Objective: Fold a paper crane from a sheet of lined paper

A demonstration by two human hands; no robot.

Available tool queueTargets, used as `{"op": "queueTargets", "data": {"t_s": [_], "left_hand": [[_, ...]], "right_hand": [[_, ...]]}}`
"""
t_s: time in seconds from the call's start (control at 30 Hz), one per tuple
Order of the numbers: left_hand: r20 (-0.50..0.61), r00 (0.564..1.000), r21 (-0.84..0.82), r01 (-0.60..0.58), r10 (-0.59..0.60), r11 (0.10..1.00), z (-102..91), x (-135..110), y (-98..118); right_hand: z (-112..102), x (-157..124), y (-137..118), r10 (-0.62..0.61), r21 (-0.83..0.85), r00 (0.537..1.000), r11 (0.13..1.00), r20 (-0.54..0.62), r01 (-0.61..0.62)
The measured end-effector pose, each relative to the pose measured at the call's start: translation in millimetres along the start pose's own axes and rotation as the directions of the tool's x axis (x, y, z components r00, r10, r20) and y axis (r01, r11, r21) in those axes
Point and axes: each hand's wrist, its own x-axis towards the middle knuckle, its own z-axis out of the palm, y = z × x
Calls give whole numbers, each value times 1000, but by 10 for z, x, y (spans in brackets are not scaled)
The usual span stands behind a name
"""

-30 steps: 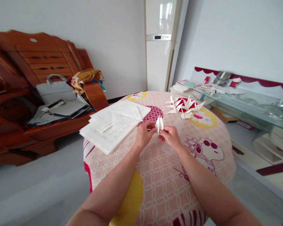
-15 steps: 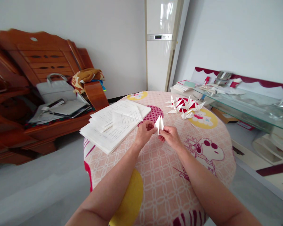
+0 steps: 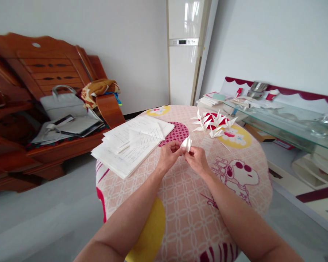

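A small folded white paper piece (image 3: 186, 143) is held between both hands just above a round table covered in a pink patterned cloth (image 3: 186, 203). My left hand (image 3: 168, 156) pinches its left side with thumb and fingers. My right hand (image 3: 197, 160) pinches its lower right side. The paper's pointed tips lean to the right. Beyond the hands lies a pile of finished white folded paper pieces (image 3: 214, 123) on the cloth.
A stack of printed paper sheets (image 3: 131, 143) lies on the table's left side. A wooden bench (image 3: 43, 109) with a grey bag (image 3: 62, 103) stands at left. A glass shelf unit (image 3: 284, 120) runs along the right. A tall white appliance (image 3: 184, 54) stands behind.
The folded paper has tipped from upright to leaning right and sits slightly lower between the fingers. Both hands stay in nearly the same place.
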Motion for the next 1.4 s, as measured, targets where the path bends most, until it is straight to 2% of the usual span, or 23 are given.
{"op": "queueTargets", "data": {"t_s": [0.17, 0.27, 0.33, 0.43, 0.5, 0.63, 0.9, 1.2, 1.4], "left_hand": [[37, 999, -36, 12, -11, 999, -2, 23, -27], [2, 1000, -26, 27, -27, 999, -8, 33, -56], [-39, 998, -38, 38, -40, 999, -16, 34, -55], [-85, 994, -88, 67, -75, 994, -26, 28, -18], [-86, 990, -141, 98, -110, 985, -29, 24, 16], [-60, 987, -219, 132, -149, 967, -25, 24, 54], [-54, 980, -261, 170, -191, 950, -33, 32, 32], [-29, 981, -306, 176, -194, 936, -38, 30, 34], [-46, 977, -296, 184, -206, 937, -24, 26, 66]], "right_hand": [[-19, 9, 6, -52, -65, 999, 996, 0, 52], [-21, 14, 27, -49, 0, 997, 999, 53, 49], [-27, 16, 32, 32, 129, 993, 991, 110, -46], [-41, 23, 20, 168, 302, 971, 929, 170, -213], [-47, 28, 6, 206, 348, 963, 902, 172, -255], [-44, 35, -8, 231, 377, 959, 884, 163, -277], [-36, 58, 28, 298, 451, 940, 825, 163, -340], [-48, 74, 40, 336, 430, 934, 830, 122, -355], [-29, 72, 73, 302, 426, 935, 833, 184, -353]]}}
